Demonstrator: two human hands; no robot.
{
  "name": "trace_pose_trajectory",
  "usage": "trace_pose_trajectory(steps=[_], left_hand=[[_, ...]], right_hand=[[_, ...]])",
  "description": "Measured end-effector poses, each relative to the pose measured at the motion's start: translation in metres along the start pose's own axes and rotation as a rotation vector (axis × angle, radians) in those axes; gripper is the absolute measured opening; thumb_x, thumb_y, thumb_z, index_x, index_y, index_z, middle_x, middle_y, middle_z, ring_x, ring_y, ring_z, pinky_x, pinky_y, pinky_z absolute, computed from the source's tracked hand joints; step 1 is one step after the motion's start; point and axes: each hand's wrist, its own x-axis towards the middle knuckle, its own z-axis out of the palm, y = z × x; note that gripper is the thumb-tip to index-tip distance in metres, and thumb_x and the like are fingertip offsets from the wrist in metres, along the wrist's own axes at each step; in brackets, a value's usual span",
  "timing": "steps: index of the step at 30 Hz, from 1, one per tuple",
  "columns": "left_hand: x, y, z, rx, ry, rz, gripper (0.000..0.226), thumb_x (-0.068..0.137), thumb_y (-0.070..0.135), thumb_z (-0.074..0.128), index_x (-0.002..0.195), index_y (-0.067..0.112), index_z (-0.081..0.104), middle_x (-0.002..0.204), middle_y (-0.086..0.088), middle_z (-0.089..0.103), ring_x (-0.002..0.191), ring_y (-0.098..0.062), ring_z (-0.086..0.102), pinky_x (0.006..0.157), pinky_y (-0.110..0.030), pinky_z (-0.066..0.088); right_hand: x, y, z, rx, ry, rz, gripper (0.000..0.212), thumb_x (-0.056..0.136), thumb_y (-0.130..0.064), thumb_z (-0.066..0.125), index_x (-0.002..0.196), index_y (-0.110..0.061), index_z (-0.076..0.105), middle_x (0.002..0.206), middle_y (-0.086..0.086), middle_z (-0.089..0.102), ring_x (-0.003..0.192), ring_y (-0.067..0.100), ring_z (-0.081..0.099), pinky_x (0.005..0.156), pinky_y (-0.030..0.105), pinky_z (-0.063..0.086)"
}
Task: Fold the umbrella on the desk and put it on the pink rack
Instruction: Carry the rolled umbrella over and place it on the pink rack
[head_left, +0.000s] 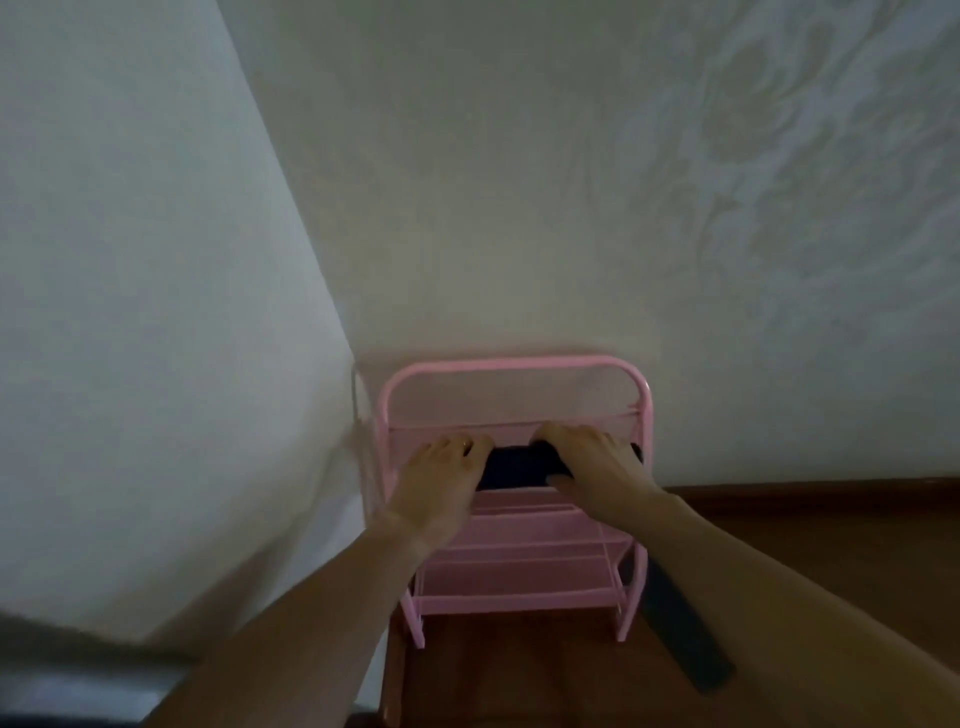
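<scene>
A folded dark navy umbrella (514, 465) lies across the top shelf of the pink rack (511, 364), which stands on the floor in a room corner. My left hand (441, 483) rests on the umbrella's left end, fingers curled over it. My right hand (587, 462) grips the right part of the umbrella, covering its end. Only the middle stretch of the umbrella shows between the two hands.
The rack has lower pink wire shelves (519, 571). White walls close in on the left and behind. A brown wooden floor (805, 525) lies to the right. A dark flat object (685, 629) leans by the rack's right leg, under my right forearm.
</scene>
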Motion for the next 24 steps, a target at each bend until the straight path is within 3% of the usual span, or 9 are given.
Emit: trace_pose_trajectory(steps=[7, 13, 15, 17, 19, 21, 24], left_hand=[[0.019, -0.019, 0.083, -0.271, -0.169, -0.124, 0.053, 0.084, 0.005, 0.06, 0.132, 0.026, 0.058, 0.121, -0.004, 0.066, 0.11, -0.029, 0.063, 0.087, -0.044, 0.055], [0.02, -0.028, 0.102, -0.538, -0.3, -0.223, 0.048, 0.094, 0.014, 0.046, 0.135, 0.036, 0.06, 0.132, 0.005, 0.067, 0.118, -0.017, 0.062, 0.102, -0.038, 0.051], [0.016, -0.031, 0.107, -0.533, -0.297, -0.268, 0.037, 0.099, 0.025, 0.043, 0.128, 0.034, 0.065, 0.124, 0.007, 0.07, 0.11, -0.013, 0.065, 0.098, -0.036, 0.053], [0.01, -0.029, 0.105, -0.5, -0.22, -0.241, 0.028, 0.101, 0.041, 0.047, 0.117, 0.034, 0.069, 0.112, 0.014, 0.071, 0.1, -0.004, 0.065, 0.092, -0.033, 0.055], [0.003, -0.024, 0.101, -0.41, -0.155, -0.157, 0.038, 0.095, 0.057, 0.046, 0.115, 0.035, 0.069, 0.113, 0.02, 0.067, 0.102, -0.001, 0.062, 0.089, -0.032, 0.055], [-0.005, -0.021, 0.102, -0.27, -0.127, -0.049, 0.037, 0.093, 0.051, 0.045, 0.117, 0.033, 0.068, 0.115, 0.015, 0.067, 0.105, -0.009, 0.064, 0.086, -0.037, 0.056], [-0.009, -0.014, 0.1, -0.131, -0.097, -0.054, 0.025, 0.093, 0.025, 0.051, 0.11, 0.028, 0.069, 0.108, 0.004, 0.072, 0.098, -0.02, 0.068, 0.081, -0.04, 0.058]], right_hand=[[0.012, 0.034, 0.09, 0.15, -0.064, 0.066, 0.034, 0.093, -0.026, 0.06, 0.126, -0.033, 0.059, 0.117, -0.01, 0.068, 0.103, 0.012, 0.063, 0.087, 0.038, 0.057], [0.019, 0.042, 0.112, 0.19, -0.107, 0.079, 0.032, 0.095, -0.019, 0.046, 0.119, -0.03, 0.062, 0.11, -0.005, 0.068, 0.096, 0.012, 0.059, 0.082, 0.038, 0.055], [0.016, 0.042, 0.113, 0.166, -0.119, 0.082, 0.028, 0.099, -0.023, 0.042, 0.118, -0.028, 0.063, 0.11, -0.004, 0.067, 0.095, 0.012, 0.059, 0.083, 0.037, 0.054], [0.009, 0.037, 0.111, 0.117, -0.107, 0.05, 0.03, 0.101, -0.039, 0.039, 0.119, -0.03, 0.061, 0.11, -0.008, 0.064, 0.094, 0.01, 0.058, 0.082, 0.033, 0.052], [0.0, 0.031, 0.108, 0.051, -0.085, 0.003, 0.036, 0.097, -0.051, 0.042, 0.124, -0.032, 0.058, 0.115, -0.011, 0.06, 0.098, 0.008, 0.056, 0.085, 0.03, 0.05], [-0.006, 0.027, 0.107, 0.008, -0.093, -0.013, 0.032, 0.096, -0.043, 0.051, 0.124, -0.03, 0.058, 0.122, -0.011, 0.059, 0.106, 0.009, 0.058, 0.091, 0.028, 0.05], [-0.011, 0.017, 0.099, -0.061, -0.11, 0.029, 0.021, 0.097, -0.026, 0.055, 0.116, -0.025, 0.063, 0.122, -0.005, 0.064, 0.105, 0.012, 0.061, 0.09, 0.028, 0.052]])
